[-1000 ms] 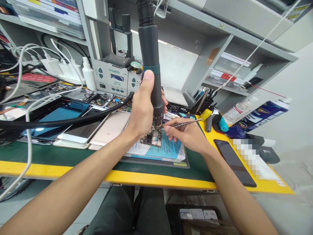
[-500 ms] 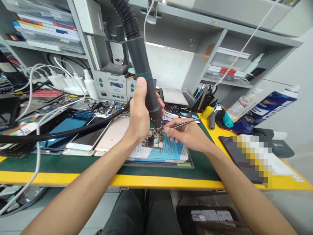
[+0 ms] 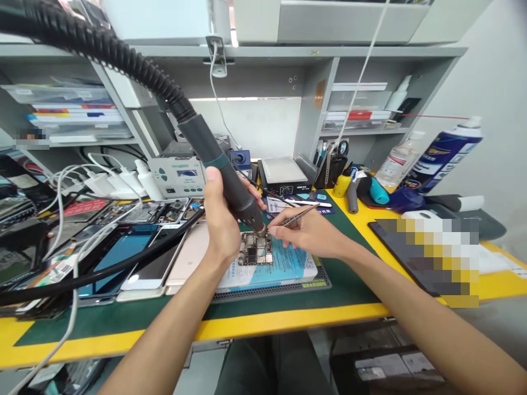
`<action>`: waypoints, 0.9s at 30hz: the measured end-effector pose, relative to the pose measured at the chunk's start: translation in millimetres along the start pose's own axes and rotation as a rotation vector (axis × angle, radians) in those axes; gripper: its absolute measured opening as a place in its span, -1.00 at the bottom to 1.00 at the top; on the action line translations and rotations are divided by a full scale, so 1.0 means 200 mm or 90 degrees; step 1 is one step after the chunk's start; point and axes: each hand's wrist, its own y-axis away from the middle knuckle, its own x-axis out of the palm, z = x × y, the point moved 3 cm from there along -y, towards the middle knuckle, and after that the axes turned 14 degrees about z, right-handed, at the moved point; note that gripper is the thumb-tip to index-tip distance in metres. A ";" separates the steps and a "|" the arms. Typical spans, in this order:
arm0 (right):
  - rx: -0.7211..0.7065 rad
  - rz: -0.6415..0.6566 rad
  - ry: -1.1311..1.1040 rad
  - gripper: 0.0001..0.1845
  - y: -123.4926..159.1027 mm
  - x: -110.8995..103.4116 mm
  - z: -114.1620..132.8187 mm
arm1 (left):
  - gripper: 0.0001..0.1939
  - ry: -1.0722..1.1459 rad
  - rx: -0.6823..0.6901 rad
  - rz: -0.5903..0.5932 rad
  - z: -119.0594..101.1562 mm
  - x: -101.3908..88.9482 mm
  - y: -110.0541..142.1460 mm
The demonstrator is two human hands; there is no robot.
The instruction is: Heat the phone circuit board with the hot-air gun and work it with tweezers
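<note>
My left hand (image 3: 222, 222) is wrapped round the dark grey handle of a hot air gun (image 3: 224, 173), whose ribbed hose runs up to the upper left. Its metal nozzle points down at the top edge of a phone circuit board (image 3: 255, 253). The board lies on a blue and white pack (image 3: 294, 266). In my right hand (image 3: 302, 230) a pair of slim metal tweezers (image 3: 298, 215) is pinched. Their tips come close to the nozzle and the board's upper right edge; whether they touch it, I cannot tell.
Several phones lie to the left, among them a white-framed one (image 3: 150, 260). A grey control station (image 3: 177, 175) stands behind. On the right are a black tablet-like panel (image 3: 399, 255), a spray can (image 3: 447, 153) and a clear bottle (image 3: 399, 162). A black cable (image 3: 135, 263) crosses the left side.
The head view has shifted, so the bench sits lower and turned. The hot air gun now leans more to the left. Both hands keep their holds, with the tweezers still near the nozzle.
</note>
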 end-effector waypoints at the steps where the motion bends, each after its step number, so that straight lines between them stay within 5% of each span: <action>1: 0.000 -0.001 -0.001 -0.80 0.00 0.00 0.00 | -0.36 -0.004 0.001 -0.004 0.00 0.00 0.00; 16: 0.015 0.018 -0.022 -0.80 0.01 0.01 0.01 | -0.37 0.045 0.039 -0.069 -0.03 -0.03 0.01; 27: 0.006 0.031 -0.023 -0.77 0.01 0.01 -0.01 | -0.38 0.061 0.048 -0.116 -0.07 -0.14 -0.06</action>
